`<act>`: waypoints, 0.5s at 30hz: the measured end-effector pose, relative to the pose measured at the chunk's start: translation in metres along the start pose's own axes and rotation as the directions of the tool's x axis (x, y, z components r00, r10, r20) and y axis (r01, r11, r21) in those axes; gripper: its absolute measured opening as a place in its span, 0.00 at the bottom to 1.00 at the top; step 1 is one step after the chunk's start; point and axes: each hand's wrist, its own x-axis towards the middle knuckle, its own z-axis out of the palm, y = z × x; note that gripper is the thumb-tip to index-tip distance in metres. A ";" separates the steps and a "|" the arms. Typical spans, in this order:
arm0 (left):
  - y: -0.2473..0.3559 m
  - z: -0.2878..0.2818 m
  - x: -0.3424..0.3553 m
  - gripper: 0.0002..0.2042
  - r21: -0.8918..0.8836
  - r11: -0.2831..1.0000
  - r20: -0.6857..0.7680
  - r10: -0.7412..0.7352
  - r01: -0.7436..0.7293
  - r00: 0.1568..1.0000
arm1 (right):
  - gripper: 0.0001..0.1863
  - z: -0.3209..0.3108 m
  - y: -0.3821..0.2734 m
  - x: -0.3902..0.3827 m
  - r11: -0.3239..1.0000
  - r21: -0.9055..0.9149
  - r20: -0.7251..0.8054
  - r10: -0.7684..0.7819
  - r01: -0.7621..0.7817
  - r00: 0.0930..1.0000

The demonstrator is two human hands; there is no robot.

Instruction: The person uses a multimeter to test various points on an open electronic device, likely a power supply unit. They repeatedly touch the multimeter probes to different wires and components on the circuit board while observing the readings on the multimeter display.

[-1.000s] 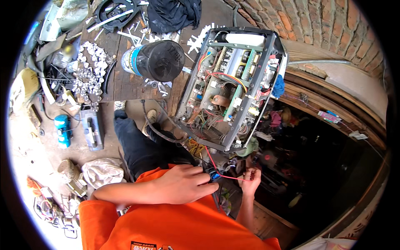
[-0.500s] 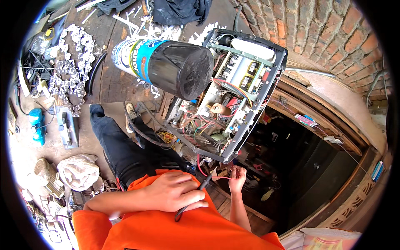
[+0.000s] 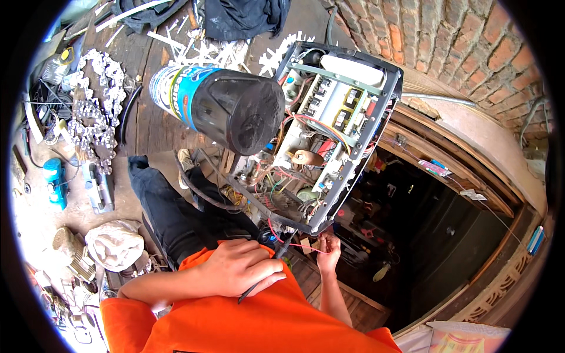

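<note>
Right-hand fingers [image 3: 331, 243] pinch a thin red wire [image 3: 303, 245] just below an open dark-framed electronics chassis [image 3: 335, 132]; left-hand fingers [image 3: 263, 269] grip a slim black cord [image 3: 248, 292] (wire handling, seemingly, calling for a steady pinch).

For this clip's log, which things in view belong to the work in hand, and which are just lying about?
In hand, apparently:
- red wire, in the right hand
- dark slim item, in the left hand
- opened machine, beside the wire

Lying about, untouched:
- silvery chain
- black cloth
- whitish sack
</note>
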 end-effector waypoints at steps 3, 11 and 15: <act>-0.001 -0.002 0.002 0.10 -0.001 1.000 -0.007 -0.015 0.015 1.000 | 0.05 0.003 -0.019 0.000 0.999 0.032 0.013 -0.016 0.016 1.000; 0.000 -0.005 0.003 0.11 0.019 0.997 0.013 -0.074 0.074 0.997 | 0.04 0.007 -0.030 0.003 1.000 0.014 0.014 -0.020 0.020 1.000; 0.000 -0.006 0.003 0.10 0.017 0.997 0.012 -0.078 0.077 0.997 | 0.04 0.011 -0.019 0.005 1.000 0.009 0.025 -0.022 0.021 0.999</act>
